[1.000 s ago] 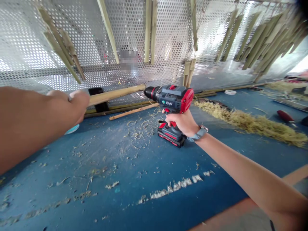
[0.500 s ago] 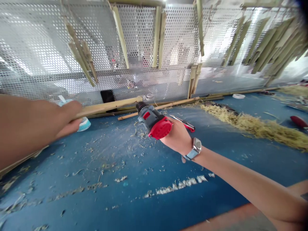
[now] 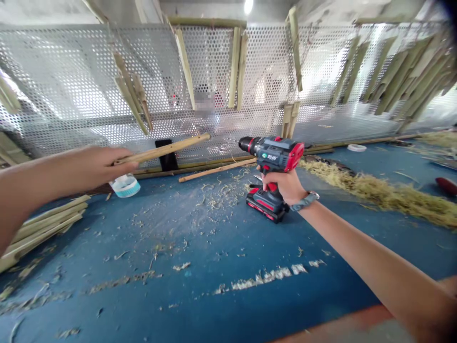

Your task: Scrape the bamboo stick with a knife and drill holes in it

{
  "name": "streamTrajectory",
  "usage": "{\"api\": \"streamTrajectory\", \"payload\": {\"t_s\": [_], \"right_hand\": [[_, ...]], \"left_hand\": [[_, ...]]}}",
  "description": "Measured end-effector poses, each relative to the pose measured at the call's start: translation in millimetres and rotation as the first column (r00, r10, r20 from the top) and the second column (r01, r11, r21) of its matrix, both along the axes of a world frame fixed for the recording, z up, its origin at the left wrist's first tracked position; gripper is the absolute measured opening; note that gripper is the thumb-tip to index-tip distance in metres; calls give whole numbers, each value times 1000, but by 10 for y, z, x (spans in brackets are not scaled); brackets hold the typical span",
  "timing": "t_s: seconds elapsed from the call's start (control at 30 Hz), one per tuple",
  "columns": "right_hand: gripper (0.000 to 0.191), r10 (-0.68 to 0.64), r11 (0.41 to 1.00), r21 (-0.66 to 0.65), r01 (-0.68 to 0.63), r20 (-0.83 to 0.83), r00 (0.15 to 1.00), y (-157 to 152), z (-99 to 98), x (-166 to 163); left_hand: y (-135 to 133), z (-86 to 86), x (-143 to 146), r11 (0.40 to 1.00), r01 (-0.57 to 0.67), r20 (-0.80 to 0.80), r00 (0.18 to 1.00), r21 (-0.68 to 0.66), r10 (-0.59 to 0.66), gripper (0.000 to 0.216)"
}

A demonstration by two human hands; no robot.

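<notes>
In the head view, the right hand (image 3: 280,186) sits just right of centre, wrapped closed around the grip of a cordless drill (image 3: 274,155), with the fingers curled fully round the handle and the chuck pointing toward the left of the frame. The drill's battery pack (image 3: 266,206) hangs below the hand, so the tool looks fairly heavy and bottom-weighted, and the grip just above the battery seems the steady place to hold it. Left of centre, the left hand (image 3: 107,162) is closed around the near end of a bamboo stick (image 3: 164,148), which slants up and to the right, its far tip pointing toward the drill's chuck but well apart from it. The stick looks light, stiff and smooth, so a firm hold near one end should control it. A roll of tape (image 3: 124,186) lies just below the left hand, a bundle of bamboo strips (image 3: 43,233) lies at lower left, and wood shavings (image 3: 378,193) trail across the blue floor (image 3: 178,305) at right, below a perforated metal screen (image 3: 85,95) hung with more strips.
</notes>
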State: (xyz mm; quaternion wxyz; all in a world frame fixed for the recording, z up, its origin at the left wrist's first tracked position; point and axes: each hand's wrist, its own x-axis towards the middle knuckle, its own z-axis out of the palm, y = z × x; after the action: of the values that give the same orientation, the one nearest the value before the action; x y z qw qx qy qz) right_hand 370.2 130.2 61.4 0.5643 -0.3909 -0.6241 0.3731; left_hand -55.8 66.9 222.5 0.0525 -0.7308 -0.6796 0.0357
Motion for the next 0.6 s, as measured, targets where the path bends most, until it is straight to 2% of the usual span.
{"api": "streamTrajectory", "payload": {"t_s": [0.07,0.13,0.27,0.37,0.47,0.6], "right_hand": [[13,-2,1000,-13,1,-72,997,95,-21,62],[14,-7,1000,-18,5,-124,992,166,-36,108],[15,15,999,-36,-21,-163,986,178,-30,124],[15,49,997,-49,-56,-139,989,102,0,90],[2,109,993,-40,-111,-52,993,42,16,71],[16,158,987,-1,-158,18,987,63,-11,93]], "left_hand": [[121,-50,-39,1000,-5,51,999,8,5,60],[213,-100,-12,999,4,58,998,41,-6,61],[288,-179,352,988,86,-10,996,129,-86,50],[339,-262,725,976,91,-70,994,196,-79,49],[449,-382,974,973,63,-87,995,224,-44,50],[596,-545,1125,968,100,-92,992,229,-81,49]]}}
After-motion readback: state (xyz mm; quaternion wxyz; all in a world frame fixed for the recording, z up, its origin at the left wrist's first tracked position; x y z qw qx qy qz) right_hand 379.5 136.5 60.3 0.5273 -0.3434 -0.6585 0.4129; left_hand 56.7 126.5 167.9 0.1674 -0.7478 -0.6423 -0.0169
